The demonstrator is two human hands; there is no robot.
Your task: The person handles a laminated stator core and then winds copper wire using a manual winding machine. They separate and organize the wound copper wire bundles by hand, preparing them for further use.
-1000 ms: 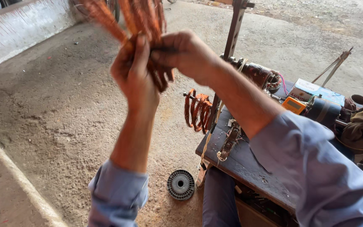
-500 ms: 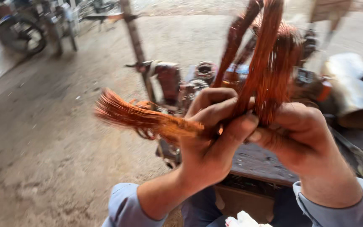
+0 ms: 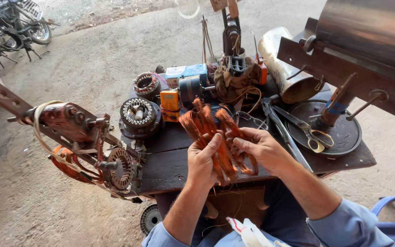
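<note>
Both my hands hold a bundle of copper wire coils (image 3: 209, 130) over the front of a dark wooden workbench (image 3: 170, 167). My left hand (image 3: 203, 161) grips the bundle from the left, thumb across the strands. My right hand (image 3: 258, 148) pinches the right side of the loops, fingers curled around them. The coils fan upward and away from me above the hands.
On the bench sit two motor stators (image 3: 139, 115), an orange meter (image 3: 169, 101), scissors (image 3: 308, 130), a round metal plate (image 3: 344, 132) and a metal cylinder (image 3: 283, 68). A winding rig with a stator (image 3: 115, 165) juts out at left. Motorbikes (image 3: 12, 27) stand far left.
The wire bundle came down from a raised position to just above the bench. Both hands have shifted their grip on it, and my view has swung toward the bench.
</note>
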